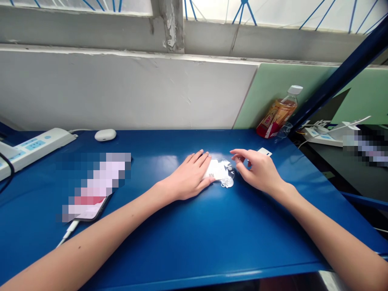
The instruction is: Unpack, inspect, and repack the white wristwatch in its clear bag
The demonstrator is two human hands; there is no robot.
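A small clear plastic packet (226, 173) with white pieces in it lies on the blue tabletop (194, 234), near the middle. My left hand (194, 176) is spread flat over the packet's left part, palm down, its fingers stretched out. Just right of the packet hovers my right hand (253, 167), its thumb and index finger apart, with nothing seen between them. A small white card-like item (264, 152) shows behind the right hand, which partly hides it.
At the left lie a phone (100, 186) with a charging cable, a white earbud case (105, 135) and a power strip (39, 147). A drink bottle (279, 113) leans at the back right by a blue post (339, 74). Another power strip (324, 136) is farther right.
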